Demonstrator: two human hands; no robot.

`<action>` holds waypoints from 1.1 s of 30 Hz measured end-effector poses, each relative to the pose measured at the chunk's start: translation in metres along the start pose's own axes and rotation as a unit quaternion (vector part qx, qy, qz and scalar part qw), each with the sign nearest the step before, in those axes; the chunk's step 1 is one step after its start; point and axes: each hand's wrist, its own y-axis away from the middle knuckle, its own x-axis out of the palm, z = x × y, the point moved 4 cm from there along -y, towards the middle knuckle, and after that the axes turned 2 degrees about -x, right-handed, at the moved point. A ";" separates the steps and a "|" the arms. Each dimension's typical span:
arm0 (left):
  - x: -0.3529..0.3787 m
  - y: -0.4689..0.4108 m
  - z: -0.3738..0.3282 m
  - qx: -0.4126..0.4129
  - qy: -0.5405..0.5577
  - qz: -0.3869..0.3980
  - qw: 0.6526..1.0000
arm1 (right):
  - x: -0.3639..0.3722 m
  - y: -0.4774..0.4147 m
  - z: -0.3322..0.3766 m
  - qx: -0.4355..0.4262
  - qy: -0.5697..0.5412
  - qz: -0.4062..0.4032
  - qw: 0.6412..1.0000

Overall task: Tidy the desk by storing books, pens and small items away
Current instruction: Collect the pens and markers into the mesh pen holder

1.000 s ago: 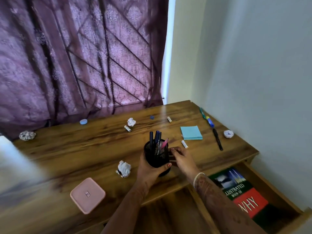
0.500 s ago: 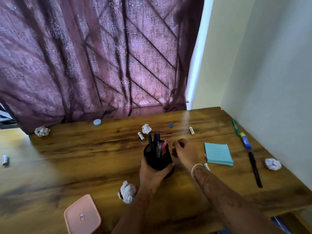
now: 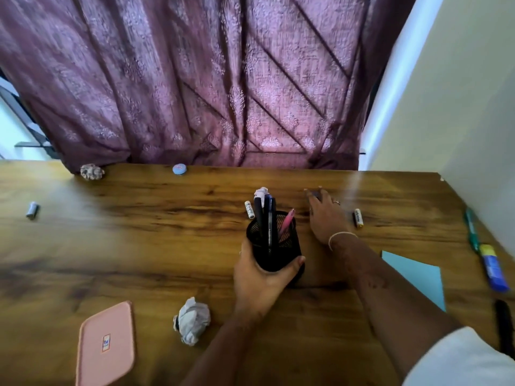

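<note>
My left hand grips a black mesh pen holder standing on the wooden desk; several pens stick out of it. My right hand stretches forward past the holder, fingers straight and flat on the desk, its fingertips over a small blue item that is mostly hidden. A battery lies just right of that hand, another battery behind the holder. At the right edge lie a green pen, a blue and yellow highlighter, a black pen and a light blue notepad.
Crumpled paper balls lie at the front, behind the holder and at the back left. A pink flat box sits front left, a grey battery far left, a round blue cap by the purple curtain. A wall bounds the right.
My right hand has gone from curled beside the holder to stretched out over the small blue item farther back. The view has swung left and the open drawer has left it.
</note>
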 end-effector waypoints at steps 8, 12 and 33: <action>-0.001 0.004 -0.002 -0.008 -0.033 0.009 0.999 | -0.019 0.008 -0.002 -0.005 -0.084 -0.055 0.995; 0.000 0.005 -0.001 -0.033 -0.024 -0.015 0.999 | -0.044 0.035 -0.006 0.072 -0.358 -0.140 0.920; 0.007 0.075 -0.064 -0.034 -0.068 0.110 0.991 | -0.121 0.234 0.049 0.091 -0.324 -0.276 0.900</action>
